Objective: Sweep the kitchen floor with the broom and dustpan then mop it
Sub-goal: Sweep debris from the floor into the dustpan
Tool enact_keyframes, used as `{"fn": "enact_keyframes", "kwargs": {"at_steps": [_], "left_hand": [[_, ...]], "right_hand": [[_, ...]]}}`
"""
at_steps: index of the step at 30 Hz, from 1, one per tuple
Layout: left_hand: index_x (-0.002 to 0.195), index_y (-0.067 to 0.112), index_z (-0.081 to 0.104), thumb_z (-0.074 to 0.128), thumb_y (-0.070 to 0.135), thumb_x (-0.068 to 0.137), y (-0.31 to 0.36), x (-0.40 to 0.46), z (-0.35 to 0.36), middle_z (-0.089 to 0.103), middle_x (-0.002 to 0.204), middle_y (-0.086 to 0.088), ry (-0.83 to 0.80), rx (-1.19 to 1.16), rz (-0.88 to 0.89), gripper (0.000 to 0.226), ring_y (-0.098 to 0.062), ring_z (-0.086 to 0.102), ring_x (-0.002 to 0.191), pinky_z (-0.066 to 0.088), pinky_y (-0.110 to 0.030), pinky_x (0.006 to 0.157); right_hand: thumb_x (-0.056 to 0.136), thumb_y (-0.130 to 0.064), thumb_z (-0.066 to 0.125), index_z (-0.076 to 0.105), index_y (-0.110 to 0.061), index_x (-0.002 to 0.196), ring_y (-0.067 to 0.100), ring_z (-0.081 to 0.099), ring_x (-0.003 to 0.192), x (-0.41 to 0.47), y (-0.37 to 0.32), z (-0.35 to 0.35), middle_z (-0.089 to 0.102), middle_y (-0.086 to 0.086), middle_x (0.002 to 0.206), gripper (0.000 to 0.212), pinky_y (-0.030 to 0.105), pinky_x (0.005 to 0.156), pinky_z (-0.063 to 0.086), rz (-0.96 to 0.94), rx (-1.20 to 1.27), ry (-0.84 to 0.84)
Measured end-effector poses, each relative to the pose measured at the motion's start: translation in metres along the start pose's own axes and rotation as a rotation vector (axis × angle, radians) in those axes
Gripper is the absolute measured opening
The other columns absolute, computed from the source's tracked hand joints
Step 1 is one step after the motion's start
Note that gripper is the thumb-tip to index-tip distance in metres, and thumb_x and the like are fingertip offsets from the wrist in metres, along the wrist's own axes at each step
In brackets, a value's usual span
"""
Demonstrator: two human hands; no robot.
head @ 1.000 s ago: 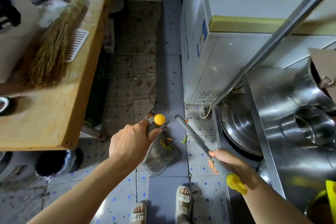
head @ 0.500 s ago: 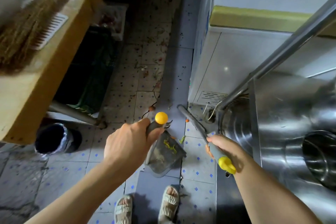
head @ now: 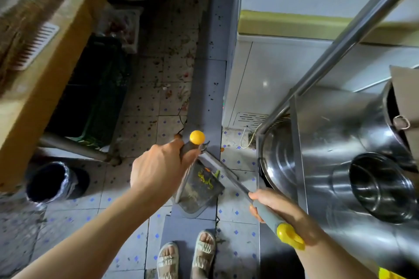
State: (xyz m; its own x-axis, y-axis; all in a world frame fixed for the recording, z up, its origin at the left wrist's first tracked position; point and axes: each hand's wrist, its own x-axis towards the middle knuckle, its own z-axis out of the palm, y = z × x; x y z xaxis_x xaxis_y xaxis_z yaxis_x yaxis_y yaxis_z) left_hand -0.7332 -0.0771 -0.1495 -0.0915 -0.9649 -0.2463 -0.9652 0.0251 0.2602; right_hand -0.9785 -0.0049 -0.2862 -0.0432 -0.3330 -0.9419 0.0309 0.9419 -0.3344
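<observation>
My left hand point(head: 156, 170) is shut on the grey, yellow-capped handle of the dustpan point(head: 199, 192). The pan sits on the tiled floor just ahead of my sandalled feet, with green and orange scraps lying inside it. My right hand point(head: 278, 208) grips the grey broom handle point(head: 267, 213), which has a yellow end. The broom shaft slants up and left toward the dustpan's mouth; its head is hard to make out. Dirt specks and food bits dot the floor point(head: 172, 88) farther ahead.
A wooden table point(head: 56, 56) with a straw brush stands at left, a dark crate beneath it. A black-lined bin point(head: 49, 182) sits by the table leg. A white freezer point(head: 283, 70) and a steel counter point(head: 340, 142) with pots close off the right side.
The broom's lower end has swung left to meet the dustpan's mouth, and my right hand has dropped lower and to the right. The view has tilted slightly; the dustpan stays in place.
</observation>
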Motion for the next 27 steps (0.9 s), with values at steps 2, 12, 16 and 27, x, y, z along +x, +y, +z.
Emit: {"fn": "enact_keyframes", "kwargs": {"at_steps": [2,12,16,27], "left_hand": [[0.079,0.026,0.042,0.03,0.067,0.088,-0.001,0.001,0.0,0.062,0.074,-0.002,-0.001,-0.006,0.004,0.043,-0.029,0.061,0.072,0.044,-0.03,0.058],[0.078,0.024,0.042,0.03,0.066,0.089,0.0,0.003,0.004,0.059,0.07,0.0,0.004,0.012,0.03,0.044,-0.026,0.061,0.07,0.046,-0.03,0.059],[0.078,0.024,0.042,0.03,0.065,0.09,0.003,0.002,0.003,0.056,0.068,0.002,-0.011,0.024,0.047,0.044,-0.025,0.06,0.068,0.044,-0.029,0.057],[0.078,0.024,0.042,0.031,0.063,0.091,0.006,-0.001,0.0,0.053,0.071,0.003,-0.033,0.026,0.08,0.043,-0.023,0.053,0.066,0.037,-0.027,0.055]], "right_hand": [[0.096,-0.015,0.048,0.042,-0.009,0.075,0.015,0.048,0.044,-0.003,-0.001,0.004,0.049,0.011,0.06,0.023,0.022,0.045,0.04,-0.03,0.011,0.025],[0.098,-0.009,0.035,0.043,-0.002,0.076,0.024,0.048,0.055,0.046,-0.028,0.028,0.048,0.013,0.062,0.024,0.025,0.051,0.036,0.069,-0.05,0.307],[0.097,-0.011,0.035,0.046,-0.005,0.077,0.021,0.051,0.059,0.055,0.006,0.027,0.051,0.01,0.062,0.023,0.033,0.063,0.046,0.152,-0.275,0.322],[0.1,-0.01,0.032,0.032,-0.017,0.065,0.009,0.042,0.061,0.009,0.016,0.03,0.039,-0.002,0.068,0.037,0.018,0.063,0.041,0.102,-0.295,0.273]]}}
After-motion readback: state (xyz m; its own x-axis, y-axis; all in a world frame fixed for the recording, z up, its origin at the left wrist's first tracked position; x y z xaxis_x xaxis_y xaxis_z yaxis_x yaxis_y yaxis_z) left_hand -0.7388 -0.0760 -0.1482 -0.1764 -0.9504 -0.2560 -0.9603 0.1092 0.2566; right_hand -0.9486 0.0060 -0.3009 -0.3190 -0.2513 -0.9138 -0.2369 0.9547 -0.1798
